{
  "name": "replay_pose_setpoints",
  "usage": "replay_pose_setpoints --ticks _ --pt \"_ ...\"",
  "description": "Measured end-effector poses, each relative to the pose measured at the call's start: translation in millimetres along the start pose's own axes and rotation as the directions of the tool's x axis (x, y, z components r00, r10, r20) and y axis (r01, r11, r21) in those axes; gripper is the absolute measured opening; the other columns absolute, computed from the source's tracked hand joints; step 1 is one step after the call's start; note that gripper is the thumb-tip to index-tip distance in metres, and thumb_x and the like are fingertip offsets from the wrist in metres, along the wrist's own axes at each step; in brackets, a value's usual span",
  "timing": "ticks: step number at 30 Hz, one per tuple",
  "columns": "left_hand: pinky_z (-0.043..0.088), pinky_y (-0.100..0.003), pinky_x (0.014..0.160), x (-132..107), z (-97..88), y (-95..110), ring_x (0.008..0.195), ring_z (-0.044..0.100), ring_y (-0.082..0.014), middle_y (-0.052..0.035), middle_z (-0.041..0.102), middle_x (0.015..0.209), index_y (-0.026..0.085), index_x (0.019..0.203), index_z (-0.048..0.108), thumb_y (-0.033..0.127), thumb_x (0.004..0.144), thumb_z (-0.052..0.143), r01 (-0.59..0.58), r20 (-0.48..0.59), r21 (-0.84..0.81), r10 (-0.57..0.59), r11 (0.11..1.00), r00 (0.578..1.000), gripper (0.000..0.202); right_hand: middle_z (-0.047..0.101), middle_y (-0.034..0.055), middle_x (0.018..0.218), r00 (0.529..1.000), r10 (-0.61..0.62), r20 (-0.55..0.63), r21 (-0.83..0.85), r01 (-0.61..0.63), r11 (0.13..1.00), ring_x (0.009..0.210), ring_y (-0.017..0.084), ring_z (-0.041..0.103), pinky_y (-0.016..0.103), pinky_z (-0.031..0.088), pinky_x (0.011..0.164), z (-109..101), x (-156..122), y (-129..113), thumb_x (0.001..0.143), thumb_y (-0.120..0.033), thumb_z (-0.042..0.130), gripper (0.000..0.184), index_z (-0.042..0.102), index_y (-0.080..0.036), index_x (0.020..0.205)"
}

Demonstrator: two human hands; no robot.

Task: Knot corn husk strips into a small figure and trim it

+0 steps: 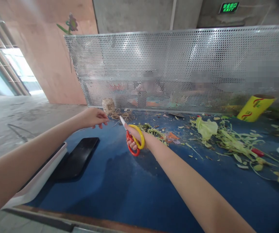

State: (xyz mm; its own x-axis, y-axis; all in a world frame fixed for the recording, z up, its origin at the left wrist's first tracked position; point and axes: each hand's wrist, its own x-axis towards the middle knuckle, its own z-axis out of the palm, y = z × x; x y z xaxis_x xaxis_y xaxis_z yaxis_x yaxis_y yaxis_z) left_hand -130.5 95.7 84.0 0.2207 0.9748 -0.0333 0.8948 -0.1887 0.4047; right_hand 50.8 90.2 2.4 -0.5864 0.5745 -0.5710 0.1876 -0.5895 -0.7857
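My right hand (pixel 134 139) is wrapped round a pair of scissors (pixel 141 137) with one red and one yellow handle loop. The blades point up and away, and appear nearly closed. To the left, my left hand (pixel 92 117) hovers over the table, its fingers curled towards the thumb; whatever is between them, if anything, is too small to make out. Just beyond both hands lies a loose tangle of brown twine (pixel 126 115), beside a pale roll of twine (pixel 108 105). Small cut greenery (pixel 151 130) lies behind my right wrist.
A black phone (pixel 81 158) and a white-edged tray (pixel 44 173) lie at left on the blue table (pixel 120 197). Stems and leaves (pixel 234 142) litter the right side, near a yellow tube (pixel 256 108). A perforated metal screen (pixel 166 64) stands behind, with people beyond it.
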Motion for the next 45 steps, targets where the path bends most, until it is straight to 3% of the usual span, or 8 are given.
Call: replay_pose_setpoints --ticks 5,8,14,17,20,31,37,45 --pt "0.048 -0.028 0.067 4.4 10.9 2.6 0.09 0.063 -0.0239 -0.0112 0.068 0.094 0.018 0.08 0.055 0.043 0.062 0.061 0.079 0.001 -0.533 -0.093 0.842 0.996 0.031 0.029 -0.0088 0.043 0.996 -0.078 -0.04 -0.06 0.075 0.995 0.031 0.003 0.025 0.014 0.025 0.027 -4.5 -29.8 5.7 0.07 -0.076 0.025 0.058 0.03 -0.02 0.057" --pt "0.042 -0.031 0.085 3.3 15.8 7.5 0.108 0.053 -0.0218 -0.0117 0.064 0.106 0.018 0.074 0.052 0.04 0.066 0.06 0.035 -0.028 -0.666 -0.072 0.745 0.997 0.025 0.034 -0.0076 0.045 0.984 -0.111 -0.137 -0.256 0.073 0.964 0.031 0.004 0.029 0.016 0.026 0.029 -14.6 -58.0 22.7 0.069 -0.072 0.037 0.055 0.036 -0.019 0.057" --pt "0.038 -0.03 0.087 -6.9 24.0 34.2 0.111 0.05 -0.0208 -0.0084 0.066 0.104 0.018 0.073 0.051 0.037 0.072 0.055 0.037 0.064 -0.616 0.003 0.787 0.998 0.019 0.038 -0.007 0.046 0.88 -0.296 -0.371 -0.584 0.027 0.811 0.037 0.007 0.034 0.018 0.026 0.035 -25.3 -95.1 60.3 0.068 -0.063 0.05 0.044 0.039 -0.021 0.063" --pt "0.04 -0.026 0.079 -11.8 29.5 50.9 0.109 0.052 -0.0218 -0.007 0.068 0.099 0.017 0.073 0.051 0.036 0.072 0.054 -0.032 0.083 -0.538 0.091 0.842 0.992 0.019 0.04 -0.0064 0.049 0.779 -0.516 -0.357 -0.801 0.03 0.598 0.041 0.007 0.035 0.02 0.025 0.039 -20.7 -99.7 68.5 0.067 -0.061 0.053 0.041 0.042 -0.021 0.064" --pt "0.041 -0.024 0.073 -15.8 33.8 63.9 0.106 0.054 -0.0211 -0.0059 0.069 0.093 0.016 0.073 0.052 0.033 0.074 0.052 -0.084 0.115 -0.469 0.155 0.879 0.981 0.017 0.042 -0.0058 0.05 0.768 -0.552 -0.324 -0.865 -0.004 0.502 0.042 0.008 0.036 0.021 0.024 0.041 -16.4 -102.1 69.6 0.069 -0.06 0.05 0.039 0.045 -0.021 0.066" --pt "0.042 -0.024 0.079 -19.9 41.2 77.4 0.1 0.058 -0.0166 -0.0065 0.069 0.092 0.015 0.075 0.054 0.031 0.076 0.051 -0.117 0.178 -0.484 0.228 0.867 0.957 0.015 0.039 -0.0054 0.048 0.749 -0.573 -0.333 -0.897 -0.062 0.438 0.043 0.008 0.035 0.021 0.019 0.041 -16.1 -101.5 70.9 0.069 -0.059 0.052 0.04 0.044 -0.02 0.062" --pt "0.043 -0.025 0.075 -18.9 39.0 77.3 0.102 0.057 -0.0197 -0.0069 0.068 0.097 0.015 0.078 0.054 0.034 0.075 0.051 -0.113 0.173 -0.452 0.211 0.885 0.962 0.018 0.044 -0.0051 0.051 0.801 -0.516 -0.304 -0.895 -0.055 0.442 0.041 0.008 0.035 0.021 0.02 0.04 -16.8 -112.4 71.5 0.071 -0.062 0.046 0.042 0.045 -0.021 0.066" --pt "0.043 -0.025 0.077 -17.9 36.4 71.0 0.102 0.057 -0.0189 -0.0067 0.068 0.095 0.016 0.075 0.054 0.034 0.074 0.051 -0.103 0.181 -0.45 0.203 0.887 0.962 0.018 0.049 -0.0033 0.057 0.75 -0.568 -0.34 -0.889 -0.059 0.454 0.041 0.01 0.042 0.022 0.023 0.039 -18.1 -122.5 79.4 0.071 -0.065 0.042 0.043 0.044 -0.023 0.07"
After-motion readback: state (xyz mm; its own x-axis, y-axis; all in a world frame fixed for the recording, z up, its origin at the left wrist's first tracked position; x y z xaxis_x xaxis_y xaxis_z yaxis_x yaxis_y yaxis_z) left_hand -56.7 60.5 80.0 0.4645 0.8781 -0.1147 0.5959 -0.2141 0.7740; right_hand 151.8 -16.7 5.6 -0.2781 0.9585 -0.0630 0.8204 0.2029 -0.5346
